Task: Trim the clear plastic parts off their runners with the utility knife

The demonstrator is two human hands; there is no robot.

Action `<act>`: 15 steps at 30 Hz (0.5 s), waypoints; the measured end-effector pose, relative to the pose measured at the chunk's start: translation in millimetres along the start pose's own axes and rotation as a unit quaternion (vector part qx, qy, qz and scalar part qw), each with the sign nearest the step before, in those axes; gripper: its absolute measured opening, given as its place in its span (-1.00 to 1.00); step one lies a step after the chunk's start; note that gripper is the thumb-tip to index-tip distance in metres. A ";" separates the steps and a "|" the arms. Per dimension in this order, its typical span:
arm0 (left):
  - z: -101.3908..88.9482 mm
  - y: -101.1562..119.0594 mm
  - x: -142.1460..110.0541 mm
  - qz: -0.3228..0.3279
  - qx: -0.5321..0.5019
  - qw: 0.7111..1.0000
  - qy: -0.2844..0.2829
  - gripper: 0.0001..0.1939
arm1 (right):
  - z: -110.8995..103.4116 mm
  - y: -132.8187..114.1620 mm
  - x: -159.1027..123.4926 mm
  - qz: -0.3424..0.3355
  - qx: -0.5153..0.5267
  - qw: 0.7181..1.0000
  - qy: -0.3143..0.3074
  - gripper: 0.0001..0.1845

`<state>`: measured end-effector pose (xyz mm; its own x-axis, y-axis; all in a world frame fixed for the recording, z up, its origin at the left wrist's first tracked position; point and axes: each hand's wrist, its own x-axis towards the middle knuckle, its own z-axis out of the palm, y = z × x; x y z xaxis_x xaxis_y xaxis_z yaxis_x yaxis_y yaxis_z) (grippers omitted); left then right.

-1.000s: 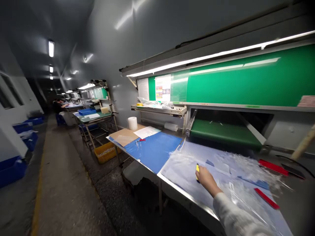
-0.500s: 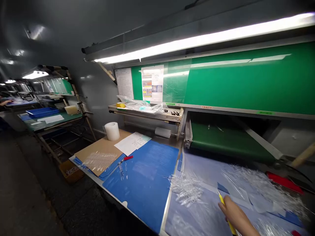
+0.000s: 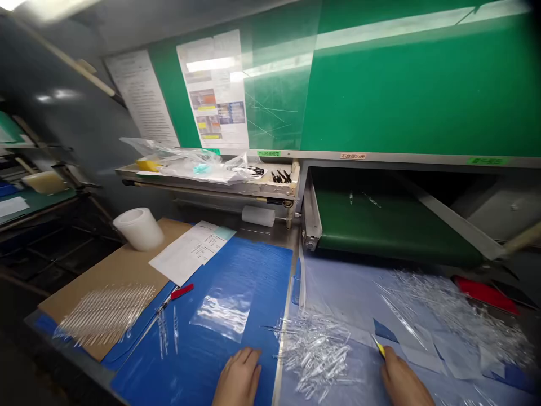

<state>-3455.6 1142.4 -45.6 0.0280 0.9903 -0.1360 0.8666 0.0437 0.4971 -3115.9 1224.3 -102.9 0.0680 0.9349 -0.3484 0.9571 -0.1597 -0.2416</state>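
Note:
My left hand (image 3: 239, 376) rests at the front of the blue mat (image 3: 203, 366), palm down, with nothing seen in it. Just beyond its fingers lies a flat clear plastic bag (image 3: 224, 310). My right hand (image 3: 403, 379) is closed around a yellow utility knife (image 3: 381, 351), its thin blade pointing forward and left; most of the handle is hidden in the fist. Between my hands a pile of small clear plastic parts (image 3: 321, 358) lies on the pale blue sheet (image 3: 338, 290). A dark blue scrap (image 3: 384, 331) sits just ahead of the blade.
Rows of thin clear pieces (image 3: 110, 310) lie on brown cardboard (image 3: 95, 268), beside a white roll (image 3: 139, 228) and printed papers (image 3: 192, 251). More clear parts (image 3: 456, 310) spread to the right. A green conveyor belt (image 3: 380, 225) stands behind, with a shelf (image 3: 211, 186) left of it.
My view has moved closer and lower over the bench. My left hand has come into view on the blue mat. My right hand still holds the knife.

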 end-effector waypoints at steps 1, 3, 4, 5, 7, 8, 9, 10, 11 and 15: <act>-4.0 4.8 8.2 0.010 0.009 1.000 -0.022 -0.65 | 2.3 -4.0 -3.2 0.002 0.003 1.000 -0.003 -0.59; -13.4 14.5 27.4 0.038 0.027 0.997 -0.066 -0.64 | 2.1 -10.8 -11.8 0.003 0.012 1.000 -0.002 -0.57; -18.6 19.1 38.5 0.055 0.032 0.995 -0.082 -0.64 | -1.7 -13.2 -16.7 0.000 0.017 1.000 0.004 -0.58; -24.1 23.9 50.5 0.074 0.036 0.992 -0.094 -0.64 | -9.0 -14.7 -21.2 -0.004 0.023 1.000 0.012 -0.60; -35.0 35.4 75.8 0.111 0.042 0.987 -0.107 -0.66 | -35.3 -15.7 -27.1 -0.017 0.030 0.999 0.036 -0.68; -39.9 42.8 88.1 0.130 0.045 0.984 -0.111 -0.67 | -54.2 -15.2 -27.3 -0.024 0.030 0.998 0.050 -0.73; -43.9 51.2 99.2 0.149 0.048 0.981 -0.111 -0.67 | -76.5 -14.5 -24.8 -0.028 0.026 0.997 0.066 -0.77; -46.5 60.1 108.5 0.166 0.050 0.979 -0.109 -0.67 | -101.2 -13.7 -19.1 -0.029 0.019 0.996 0.082 -0.79; -47.3 68.8 115.3 0.184 0.049 0.976 -0.109 -0.66 | -127.3 -13.3 -9.9 -0.024 0.006 0.994 0.103 -0.80; -25.8 87.4 119.6 0.221 0.015 0.967 -0.122 -0.64 | -222.6 -25.2 66.4 -0.010 -0.037 0.984 0.176 -0.82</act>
<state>-3389.4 1268.0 3.7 0.5130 0.8506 -0.1154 0.7572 -0.3851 0.5275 -3072.8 1360.9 81.6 0.1307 0.9914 -0.0052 0.9762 -0.1296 -0.1739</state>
